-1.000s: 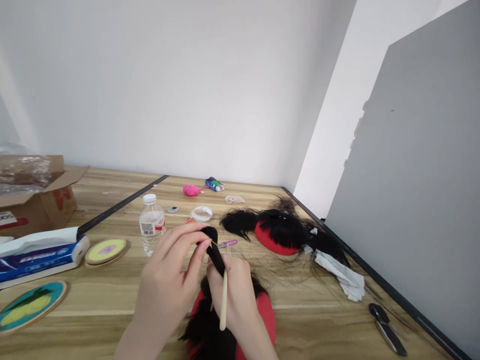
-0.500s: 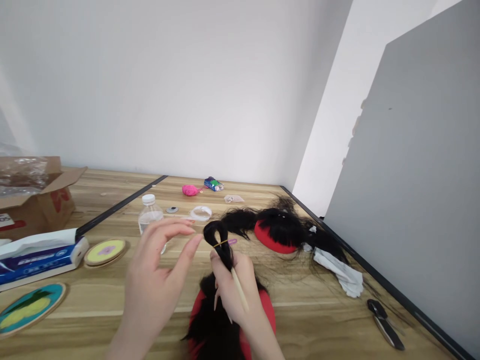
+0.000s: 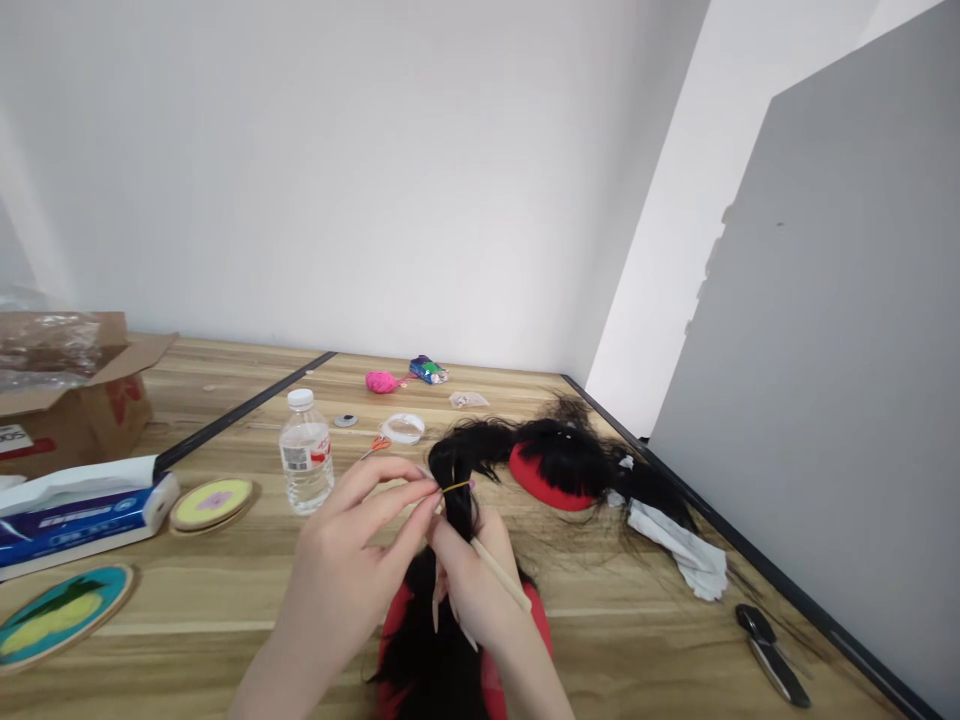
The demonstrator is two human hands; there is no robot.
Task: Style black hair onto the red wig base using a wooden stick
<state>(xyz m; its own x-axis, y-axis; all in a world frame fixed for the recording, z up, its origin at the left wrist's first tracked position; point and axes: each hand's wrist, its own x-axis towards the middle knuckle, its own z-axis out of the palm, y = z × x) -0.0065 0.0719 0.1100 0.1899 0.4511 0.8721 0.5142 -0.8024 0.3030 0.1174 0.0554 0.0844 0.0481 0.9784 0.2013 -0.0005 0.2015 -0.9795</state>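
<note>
A looped lock of black hair (image 3: 457,512) stands up in front of me, with a thin yellow band (image 3: 457,487) across it. My right hand (image 3: 476,585) is wrapped round the lock below the band. It also holds a pale wooden stick (image 3: 504,577) slanting down to the right. A small purple tip shows at the band's right end; whether it belongs to the stick I cannot tell. At the band's left end, thumb and fingers of my left hand (image 3: 367,540) are pinched together on it. Underneath lies a red form (image 3: 395,612) covered with black hair.
A second red form (image 3: 544,482) with black hair lies behind, right of a water bottle (image 3: 306,460). Orange-handled scissors (image 3: 379,444) and a white ring (image 3: 403,429) sit nearby. Tissues (image 3: 82,520) and embroidery hoops (image 3: 214,502) are left; a black-handled tool (image 3: 772,655) lies right.
My left hand has moved right from beside the hair loop, and its spread fingers have closed on the yellow band. My right hand keeps hold of the hair and stick, shifted slightly right.
</note>
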